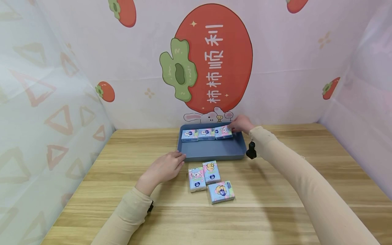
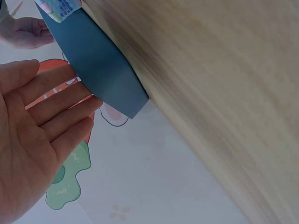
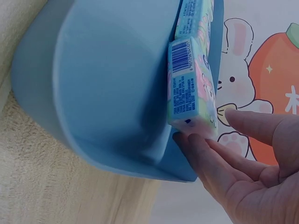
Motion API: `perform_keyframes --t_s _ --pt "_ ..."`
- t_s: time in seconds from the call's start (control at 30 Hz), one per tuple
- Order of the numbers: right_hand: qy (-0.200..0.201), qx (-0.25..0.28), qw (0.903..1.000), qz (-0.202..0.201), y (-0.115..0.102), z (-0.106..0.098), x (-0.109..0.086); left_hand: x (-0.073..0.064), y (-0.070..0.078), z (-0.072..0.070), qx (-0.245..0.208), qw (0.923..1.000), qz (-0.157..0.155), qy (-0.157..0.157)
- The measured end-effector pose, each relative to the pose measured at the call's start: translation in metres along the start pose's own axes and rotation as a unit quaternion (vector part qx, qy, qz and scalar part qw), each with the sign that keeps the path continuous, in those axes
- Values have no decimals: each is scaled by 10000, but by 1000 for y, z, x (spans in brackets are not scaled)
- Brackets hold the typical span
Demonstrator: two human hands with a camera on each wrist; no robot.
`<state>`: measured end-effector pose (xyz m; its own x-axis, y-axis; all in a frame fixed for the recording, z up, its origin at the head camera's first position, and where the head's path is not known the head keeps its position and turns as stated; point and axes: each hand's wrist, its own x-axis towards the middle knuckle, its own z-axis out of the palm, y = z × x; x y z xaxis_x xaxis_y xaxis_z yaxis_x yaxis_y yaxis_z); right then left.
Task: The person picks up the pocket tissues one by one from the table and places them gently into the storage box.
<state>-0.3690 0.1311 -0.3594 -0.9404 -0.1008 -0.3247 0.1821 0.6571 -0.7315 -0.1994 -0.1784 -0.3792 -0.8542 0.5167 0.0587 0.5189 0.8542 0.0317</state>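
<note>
My left hand [image 1: 166, 167] has its fingers extended, their tips right at the front left corner of a blue tray [image 1: 211, 158]. In the left wrist view the palm faces the camera and holds nothing. Over the tray's back right corner, my right hand [image 1: 241, 124] touches the end of a tissue pack [image 1: 223, 132] with its fingertips. The right wrist view shows the thumb apart from that pack, which sits slightly tilted. Beside it, a middle tissue pack [image 1: 206, 134] and a left tissue pack [image 1: 190, 135] line the tray's back wall.
In front of the tray lie a pink-topped tissue pack [image 1: 197, 179], a blue tissue pack [image 1: 211, 172] and a turned tissue pack [image 1: 221, 192]. A printed cloth backdrop [image 1: 147, 68] stands behind the wooden table [image 1: 269, 217], with cloth sides left and right.
</note>
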Motion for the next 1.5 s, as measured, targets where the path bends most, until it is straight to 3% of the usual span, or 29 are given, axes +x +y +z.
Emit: perform_keyframes --t_s 0.2,0.6,1.0,1.5 --pt "85 35 9999 114 -1 2 3 0 0 -1 -53 10000 -8 -7" --pt "171 -457 9985 244 -10 6 5 0 0 0 -37 10000 0 -27" --pt "89 -243 9994 244 -9 8 3 -1 1 -1 -80 9999 -43 -58" --pt "-1 -345 9992 198 -12 9 0 -1 1 -1 -57 10000 12 34"
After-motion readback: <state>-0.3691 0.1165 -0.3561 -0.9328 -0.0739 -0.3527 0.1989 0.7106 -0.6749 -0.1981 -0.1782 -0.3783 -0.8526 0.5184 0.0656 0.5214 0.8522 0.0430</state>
